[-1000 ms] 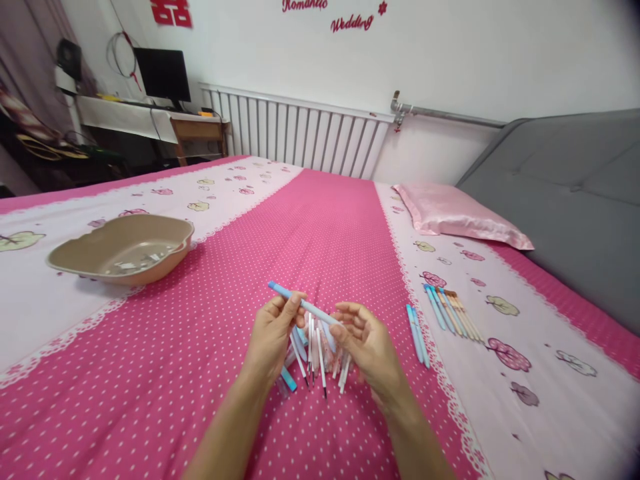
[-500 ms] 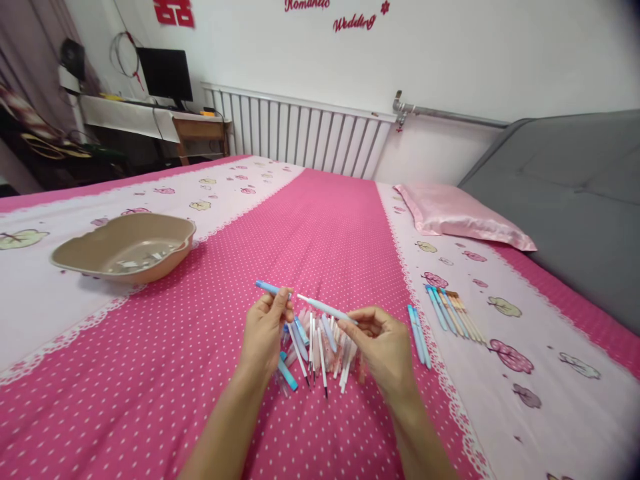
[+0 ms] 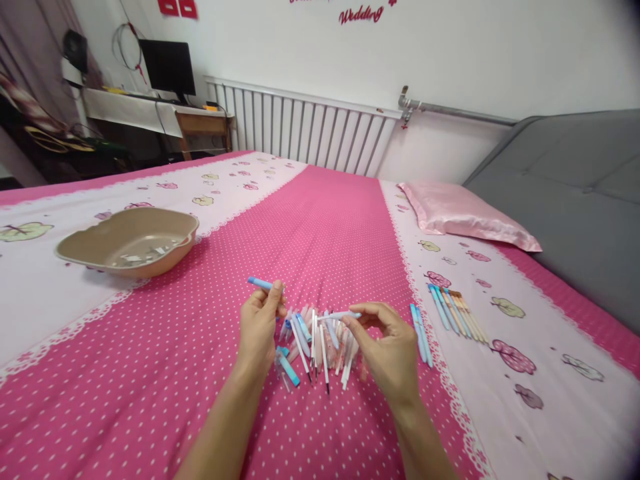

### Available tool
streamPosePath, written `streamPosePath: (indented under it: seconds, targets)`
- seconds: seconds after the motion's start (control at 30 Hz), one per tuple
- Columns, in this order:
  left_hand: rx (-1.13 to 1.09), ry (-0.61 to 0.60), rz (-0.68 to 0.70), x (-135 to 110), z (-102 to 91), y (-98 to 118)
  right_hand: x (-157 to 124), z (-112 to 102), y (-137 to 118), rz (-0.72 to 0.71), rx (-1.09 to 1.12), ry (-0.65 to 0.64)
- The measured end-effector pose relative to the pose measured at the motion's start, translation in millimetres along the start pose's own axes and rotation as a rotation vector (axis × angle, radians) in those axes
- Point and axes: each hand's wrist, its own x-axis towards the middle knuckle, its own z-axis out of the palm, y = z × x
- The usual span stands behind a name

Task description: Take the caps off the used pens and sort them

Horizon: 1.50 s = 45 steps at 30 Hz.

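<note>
Left hand [image 3: 260,327] grip pinched on a slim blue plastic pen piece [image 3: 261,284]; right hand [image 3: 385,339] grip pinched on a slender pale-blue pen barrel [image 3: 340,315].
Both pieces are apart, lower centre of the frame, near a loose pile of white, blue and pink pen parts [image 3: 323,357] on a pink polka-dotted bedsheet [image 3: 325,227]; a tan plastic basin [image 3: 115,235] sits at left.

White wall [image 3: 280,47], red "Wedding" lettering [image 3: 361,15]. White radiator [image 3: 300,125] beyond far edge of bed [image 3: 345,227]; grey pipe [image 3: 465,112] alongside. Grey headboard [image 3: 565,170] along right edge. Desk [image 3: 204,124], monitor [image 3: 167,67] past far-left corner.
</note>
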Motion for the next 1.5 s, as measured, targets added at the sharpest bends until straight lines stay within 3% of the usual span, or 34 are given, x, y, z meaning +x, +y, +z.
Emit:
streamPosePath:
  seconds: [0.33, 0.47, 0.63, 1.07, 1.2, 1.3, 1.4, 1.5]
  targets:
    - [0.015, -0.029, -0.011, -1, 0.0, -1, -14, -15, -32, -0.286, 0.041, 0.052]
    - [-0.016, -0.102, -0.077, -3, 2.3, -1, -14, -14, -29, -0.177, 0.109, 0.102]
    - [-0.082, -0.282, -0.278, -11, 9.3, 1, -9, -3, -17, -0.039, 0.149, 0.029]
    - [-0.13, -0.322, -0.363, -16, 14.0, 1, -10, 6, -10, -0.095, 0.022, 0.041]
    - [-0.143, -0.325, -0.325, -15, 11.9, 1, -10, 7, -10, 0.108, 0.018, 0.01]
    - [-0.089, -0.333, -0.269, -14, 10.9, 1, -6, 7, -6, 0.293, 0.06, -0.084]
    - [0.011, -0.359, -0.26, -14, 10.4, -1, 0, 5, 8, 0.424, 0.092, -0.2]
    - [0.151, -0.426, -0.281, -14, 9.8, -4, 7, 0, 29, 0.478, 0.084, -0.194]
